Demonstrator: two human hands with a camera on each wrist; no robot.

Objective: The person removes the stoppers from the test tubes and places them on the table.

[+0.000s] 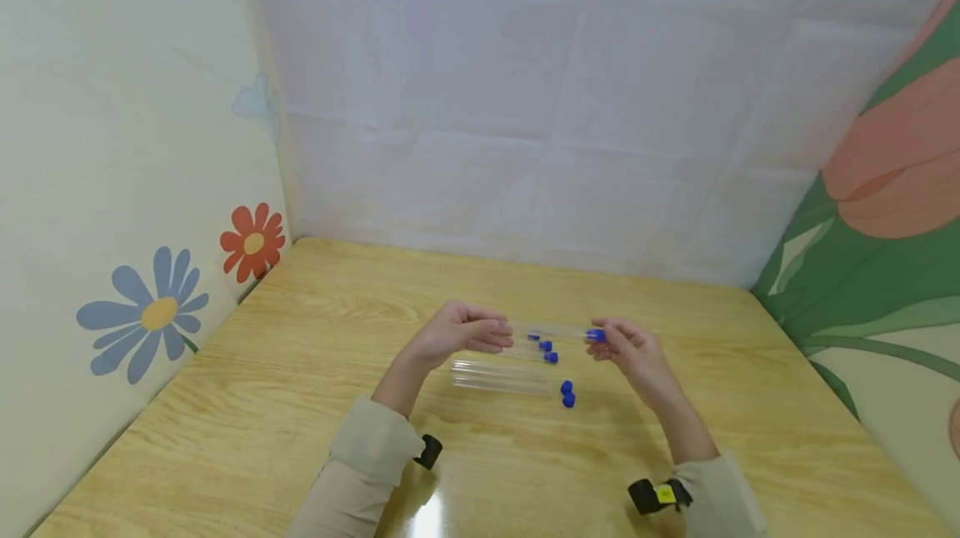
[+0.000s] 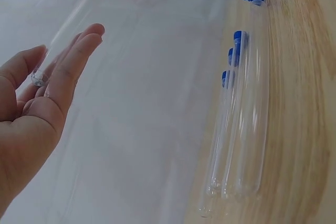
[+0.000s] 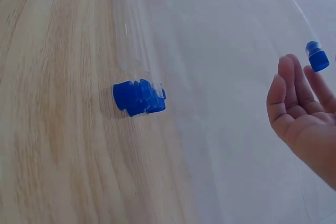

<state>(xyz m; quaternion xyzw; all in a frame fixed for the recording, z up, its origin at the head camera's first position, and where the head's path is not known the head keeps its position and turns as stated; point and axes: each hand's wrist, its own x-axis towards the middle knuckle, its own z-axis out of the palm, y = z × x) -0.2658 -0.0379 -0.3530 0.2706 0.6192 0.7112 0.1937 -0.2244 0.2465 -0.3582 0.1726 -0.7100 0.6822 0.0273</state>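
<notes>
A clear test tube (image 1: 551,328) is held level above the table between both hands. At its rounded end, my left hand (image 1: 465,329) pinches it with thumb and fingers; the left wrist view shows that end (image 2: 39,78) lying against the fingers. The other end carries a blue cap (image 3: 317,59), which my right hand (image 1: 628,348) pinches. Below lie uncapped clear tubes (image 1: 501,378) side by side, with two loose blue caps (image 1: 567,394) just right of their ends. Behind them are capped tubes, their blue caps (image 1: 551,358) pointing right.
The wood-grain table (image 1: 247,404) meets a pale cloth backdrop (image 1: 487,188) at the back. Flower-printed panels stand at the left (image 1: 150,188) and right (image 1: 900,271). A black wrist camera (image 1: 428,451) sits on the left sleeve, another (image 1: 647,496) on the right.
</notes>
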